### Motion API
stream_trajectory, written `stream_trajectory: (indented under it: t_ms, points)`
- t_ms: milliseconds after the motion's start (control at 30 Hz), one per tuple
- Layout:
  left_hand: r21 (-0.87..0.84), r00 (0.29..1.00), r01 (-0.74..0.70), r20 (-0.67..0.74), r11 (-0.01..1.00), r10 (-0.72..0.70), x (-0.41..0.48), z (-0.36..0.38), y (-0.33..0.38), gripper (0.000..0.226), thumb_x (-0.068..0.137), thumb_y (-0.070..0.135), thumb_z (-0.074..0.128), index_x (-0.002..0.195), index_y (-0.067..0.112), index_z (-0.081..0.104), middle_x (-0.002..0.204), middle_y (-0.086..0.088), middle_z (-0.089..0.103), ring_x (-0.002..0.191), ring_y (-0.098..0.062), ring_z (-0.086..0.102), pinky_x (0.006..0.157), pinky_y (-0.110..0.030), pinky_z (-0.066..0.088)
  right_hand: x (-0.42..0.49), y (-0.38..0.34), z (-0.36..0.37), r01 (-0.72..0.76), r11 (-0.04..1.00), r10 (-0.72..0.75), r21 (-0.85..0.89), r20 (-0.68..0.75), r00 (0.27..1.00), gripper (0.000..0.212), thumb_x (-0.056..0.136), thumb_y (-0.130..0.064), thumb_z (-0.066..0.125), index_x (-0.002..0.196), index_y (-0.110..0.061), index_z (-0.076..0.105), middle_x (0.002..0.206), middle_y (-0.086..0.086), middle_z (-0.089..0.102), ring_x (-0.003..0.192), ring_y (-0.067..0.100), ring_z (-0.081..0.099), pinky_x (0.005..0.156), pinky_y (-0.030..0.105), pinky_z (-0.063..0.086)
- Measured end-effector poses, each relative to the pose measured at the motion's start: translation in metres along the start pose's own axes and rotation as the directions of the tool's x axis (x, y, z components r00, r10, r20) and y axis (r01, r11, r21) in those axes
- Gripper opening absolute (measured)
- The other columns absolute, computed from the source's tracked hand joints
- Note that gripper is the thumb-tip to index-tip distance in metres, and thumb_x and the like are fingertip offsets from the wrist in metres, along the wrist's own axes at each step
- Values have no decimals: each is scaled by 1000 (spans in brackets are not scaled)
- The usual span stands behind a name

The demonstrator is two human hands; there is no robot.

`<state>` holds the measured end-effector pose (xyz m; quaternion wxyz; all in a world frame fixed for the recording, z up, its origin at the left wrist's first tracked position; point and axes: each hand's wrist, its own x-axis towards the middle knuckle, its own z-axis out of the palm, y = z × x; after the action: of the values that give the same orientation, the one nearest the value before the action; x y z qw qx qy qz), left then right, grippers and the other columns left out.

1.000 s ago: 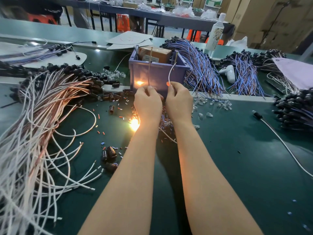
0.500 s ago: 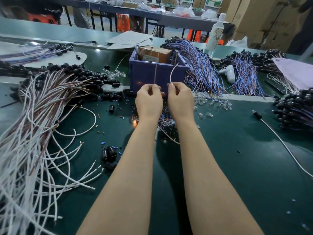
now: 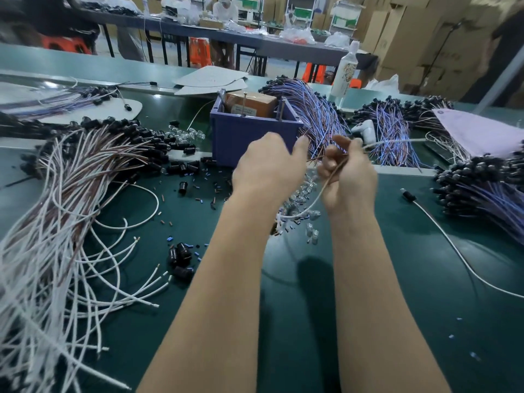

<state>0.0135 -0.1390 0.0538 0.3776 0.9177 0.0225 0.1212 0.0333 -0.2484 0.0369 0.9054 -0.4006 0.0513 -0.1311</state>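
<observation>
hands: right hand (image 3: 350, 177) is closed round a thin wire (image 3: 313, 204), fingers curled tight on it, raised above the table (image 3: 425, 307) just right of the purple bin (image 3: 249, 137). one end of the wire drops toward loose clear bulbs (image 3: 302, 191) on the mat; the other end runs out right, blurred. left hand (image 3: 269, 165) sits close beside it, back to the camera, thumb out toward the right hand. its fingers are hidden and blurred, so cannot tell if it holds anything.

writing: white label (image 3: 243, 110) on the cardboard box (image 3: 255, 102) in the bin, print too small to read. bottle (image 3: 346, 72) at the far edge carries a printed wrap, unreadable. pink sheet (image 3: 476, 131) at right has a small mark at its corner, unreadable.

counts: two hands, one bin, one box, one bottle, one pink sheet. one big white-and-brown wire heap (image 3: 56, 222) at left. at least three blue-and-purple wire heaps (image 3: 320, 120) behind and right of the bin. three black caps (image 3: 180, 256) clustered near the left forearm. one lone white lead (image 3: 407, 196) with a black end at right.

room: bare green mat lies near right, between the right forearm and the lone lead. the left side is crowded by the heap up to the left forearm. the bin stands just beyond both hands.
</observation>
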Motion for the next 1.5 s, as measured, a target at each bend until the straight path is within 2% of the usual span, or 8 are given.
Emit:
stream_trajectory:
  t_ms: [200, 300, 567, 800, 1033, 1133, 1267, 1500]
  points:
    - [60, 914, 235, 326, 970, -242, -8, 7, -26, 86, 96, 61, 6, 107, 1, 66, 95, -12, 69, 91, -27, 61, 91, -39, 48, -9, -23, -11, 7, 983, -18, 186, 60, 998, 37, 105, -26, 28, 85, -7, 53, 50, -1, 48, 38, 7, 31, 39, 16, 24]
    - [-198, 860, 333, 465, 922, -211, -13, 21, -17, 82, 96, 62, 8, 91, 6, 66, 89, -9, 71, 60, -20, 52, 56, -24, 42, -14, -25, -16, -2, 987, -18, 163, 119, 993, 36, 105, -26, 30, 85, -8, 54, 50, -2, 47, 37, 6, 30, 38, 16, 26]
    - [-922, 925, 360, 372, 140, 71, -24, 48, 30, 35, 104, 27, 30, 86, 16, 57, 94, 1, 66, 87, -11, 57, 84, -30, 40, -23, -22, -47, -116, 977, 85, -177, -174, 981, 23, 100, -23, 46, 84, -10, 57, 70, 3, 65, 51, 8, 48, 46, 17, 43]
    - [-984, 985, 171, 170, -40, 34, -13, 28, 102, 33, 105, 21, 32, 76, 11, 44, 50, 4, 41, 47, -8, 46, 50, -20, 41, -40, -65, -86, 307, 680, -630, -666, -316, 709, 53, 99, -33, 46, 144, -9, 31, 151, 7, 32, 138, 12, 31, 111, 18, 26]
    - [-877, 924, 362, 291, -316, 249, -18, 51, 185, 32, 101, 10, 31, 74, 7, 47, 51, 2, 38, 45, -10, 43, 43, -17, 36, -61, -124, -79, 502, 566, -458, -654, 256, 851, 35, 104, -26, 34, 78, -18, 56, 47, -11, 48, 45, 3, 48, 49, 13, 40]
    - [-921, 908, 367, 325, -128, 265, -12, 79, 191, 29, 102, 11, 37, 82, 7, 57, 70, -3, 54, 64, -11, 53, 57, -22, 46, -60, -152, -105, 395, 452, -544, -800, 104, 833, 30, 102, -28, 41, 88, -20, 66, 50, -13, 40, 46, 6, 40, 47, 20, 35]
    - [-716, 930, 69, 298, 695, 215, -1, 149, 179, 27, 100, 22, 43, 82, 10, 60, 76, -6, 58, 74, -23, 54, 73, -31, 42, -47, -177, -142, 68, 8, -597, -998, 50, 801, 24, 95, -28, 51, 95, -14, 71, 76, 0, 63, 76, 20, 58, 63, 26, 36]
    - [-328, 825, 201, 564, 923, 21, -5, 244, 137, 26, 90, 13, 56, 100, -11, 62, 100, -27, 68, 95, -37, 67, 83, -46, 56, -8, -127, -196, -375, -90, -300, -923, -334, 893, 19, 90, -14, 50, 85, -7, 67, 87, 19, 63, 92, 38, 55, 77, 35, 43]
